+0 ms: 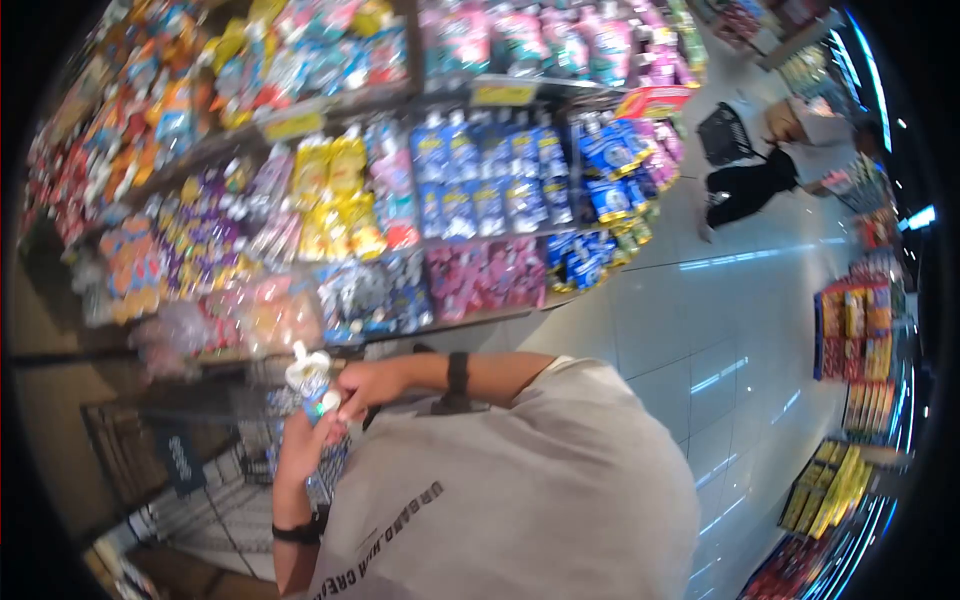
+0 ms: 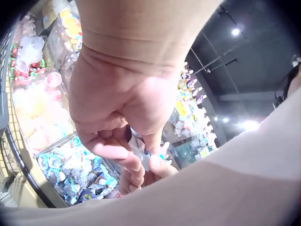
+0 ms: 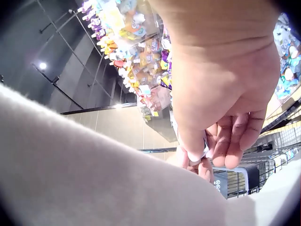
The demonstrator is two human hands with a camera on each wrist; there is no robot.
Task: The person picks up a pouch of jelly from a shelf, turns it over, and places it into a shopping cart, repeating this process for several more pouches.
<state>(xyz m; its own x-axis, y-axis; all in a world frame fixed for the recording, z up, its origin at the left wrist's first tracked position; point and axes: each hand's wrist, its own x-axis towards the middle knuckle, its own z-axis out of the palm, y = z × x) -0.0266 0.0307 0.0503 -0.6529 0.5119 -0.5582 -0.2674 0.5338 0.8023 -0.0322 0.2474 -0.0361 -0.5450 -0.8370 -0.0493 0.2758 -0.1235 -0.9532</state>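
Supermarket aisle, head view. Open room: pale glossy tiled floor point(image 1: 700, 330) runs up the right half of frame. It is edged by tall shelves of bright snack bags point(image 1: 470, 190) across the top & by a second shelf row point(image 1: 850, 330) at the right edge. Another shopper point(image 1: 760, 180) w/ a black basket point(image 1: 725, 135) stands upper right, well apart. Lower left is tight: a black wire cart point(image 1: 130, 440) sits just beside the wearer's grey shirt point(image 1: 520, 500).

Both hands meet left of centre on a small blue-and-white plastic pouch point(image 1: 308, 378) w/ a white twisted top. Left hand point(image 1: 298, 445) grips it from below, fingers curled round. Right hand point(image 1: 365, 385) pinches its upper part between thumb & fingers.

Containers, left wrist view: clear-fronted bins at frame left. Lower bin point(image 2: 75, 174) holds blue & white wrapped sweets. Upper bin point(image 2: 37, 117) holds pale yellow & pink ones. Cart contents: can't tell.
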